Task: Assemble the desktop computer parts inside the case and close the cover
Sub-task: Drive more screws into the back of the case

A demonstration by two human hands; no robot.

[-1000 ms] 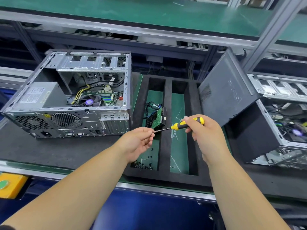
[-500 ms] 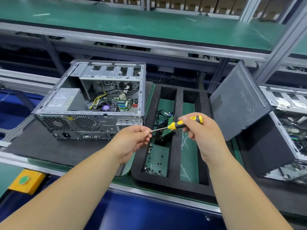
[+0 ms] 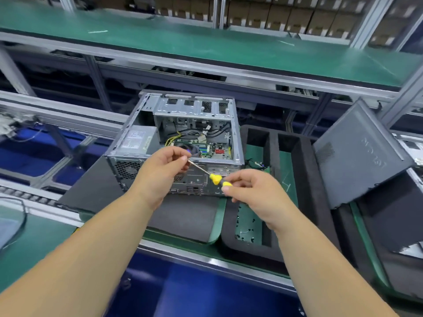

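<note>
The open silver computer case (image 3: 183, 106) lies on a dark foam mat, its motherboard (image 3: 206, 148) and power supply (image 3: 135, 139) visible inside. My right hand (image 3: 249, 191) grips the yellow-and-black handle of a screwdriver (image 3: 215, 178). My left hand (image 3: 164, 165) pinches the tip of its metal shaft just in front of the case's rear rim. Whether a screw sits between those fingers is hidden. The grey side cover (image 3: 357, 156) leans tilted to the right of the tray.
A black foam tray (image 3: 306, 179) with green-floored slots sits right of the case, small screws scattered in its near slot (image 3: 246, 225). A second case stands at the far right edge. A green shelf (image 3: 206, 42) runs overhead behind the bench; blue bins lie at left.
Both hands have moved left and away from me with the screwdriver, from over the tray to in front of the case's rear. The view has swung left, so the case sits nearer centre.
</note>
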